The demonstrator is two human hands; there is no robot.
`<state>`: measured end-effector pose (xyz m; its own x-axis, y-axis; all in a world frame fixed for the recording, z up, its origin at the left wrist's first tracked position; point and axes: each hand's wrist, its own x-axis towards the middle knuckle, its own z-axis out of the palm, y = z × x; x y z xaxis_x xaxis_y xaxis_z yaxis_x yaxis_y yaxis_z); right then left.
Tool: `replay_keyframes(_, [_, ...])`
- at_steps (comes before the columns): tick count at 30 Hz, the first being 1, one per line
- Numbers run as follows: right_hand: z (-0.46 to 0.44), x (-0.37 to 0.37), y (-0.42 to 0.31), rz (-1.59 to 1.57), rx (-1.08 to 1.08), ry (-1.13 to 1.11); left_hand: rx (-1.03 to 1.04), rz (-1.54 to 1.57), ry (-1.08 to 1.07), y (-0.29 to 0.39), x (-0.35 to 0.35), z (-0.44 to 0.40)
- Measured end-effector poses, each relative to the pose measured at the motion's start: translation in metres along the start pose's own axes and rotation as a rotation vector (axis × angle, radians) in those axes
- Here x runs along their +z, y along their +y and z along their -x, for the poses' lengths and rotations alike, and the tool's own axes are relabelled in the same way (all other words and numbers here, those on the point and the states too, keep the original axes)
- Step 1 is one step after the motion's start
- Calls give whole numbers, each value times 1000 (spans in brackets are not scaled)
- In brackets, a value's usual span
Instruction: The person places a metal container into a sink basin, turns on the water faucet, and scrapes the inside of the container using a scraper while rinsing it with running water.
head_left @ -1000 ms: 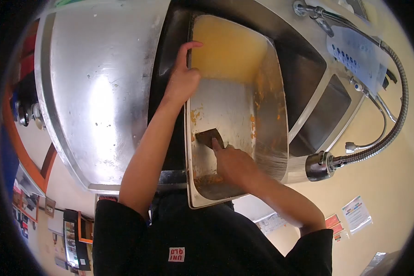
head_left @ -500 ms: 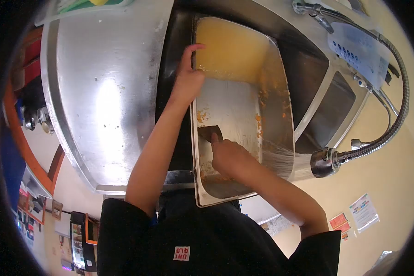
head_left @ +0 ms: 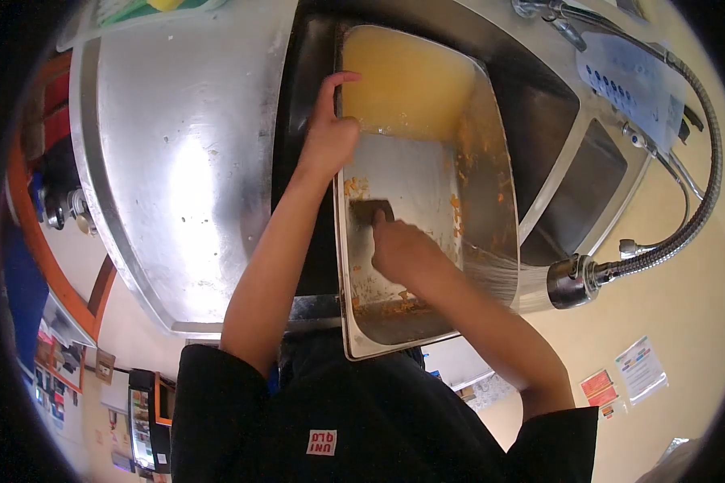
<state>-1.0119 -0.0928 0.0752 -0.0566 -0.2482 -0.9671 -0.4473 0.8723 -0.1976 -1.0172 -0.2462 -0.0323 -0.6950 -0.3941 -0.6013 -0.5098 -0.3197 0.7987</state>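
Observation:
A deep rectangular metal pan [head_left: 507, 241] stands tilted over the sink, with cloudy yellow water [head_left: 406, 80] pooled at its far end. My left hand [head_left: 332, 133] grips the pan's left rim, thumb and a finger curled over the edge. Inside the pan, my right hand [head_left: 406, 251] is closed around a flat dark scraper [head_left: 370, 211], whose blade lies against the floor near the left wall. Orange food bits [head_left: 356, 187] cling around the blade, along the right wall and at the near end. The scraper's handle is hidden in my fist.
Water sprays from a hose nozzle [head_left: 570, 282] at the right into the pan. A metal drainboard [head_left: 177, 161] spans the left. A second basin [head_left: 584, 193] and a pale blue plastic basket [head_left: 632, 88] are on the right, beside the curved hose [head_left: 712, 153].
My right hand has pushed the scraper slightly away from me along the pan floor, its blade blurred by motion. The left hand keeps its hold on the rim.

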Motion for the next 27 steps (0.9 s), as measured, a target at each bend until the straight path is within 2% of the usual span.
replay_keyframes(3, [-22,11,8,-9,57,116,47,-62,20,-5,1,-2])
replay_keyframes(6, [-12,5,-10,-20,89,15,103,-52,40,-11,0,-5])
replay_keyframes(9, [-41,10,-7,16,35,159,52,-16,17,-4,1,-2])
replay_keyframes(12, [-88,-8,9,-62,133,297,40,-93,-18,-2,-1,-2])
replay_keyframes(14, [-90,-5,13,-37,160,282,84,-131,5,-3,-3,-5])
replay_keyframes(15, [-87,-1,17,-26,180,270,112,-128,27,-6,-1,-5])
replay_keyframes(16, [-69,-5,20,36,108,183,136,-121,51,-8,1,-3])
replay_keyframes(19, [9,-19,17,160,-16,-101,-30,-60,6,5,-2,1])
replay_keyframes(21, [46,-8,15,182,-67,-226,50,-79,28,-4,0,-2])
replay_keyframes(24, [85,-4,3,235,-222,-238,50,-90,28,-7,0,-3])
replay_keyframes(27, [77,-13,-5,225,-268,-250,30,-73,11,-3,0,-3])
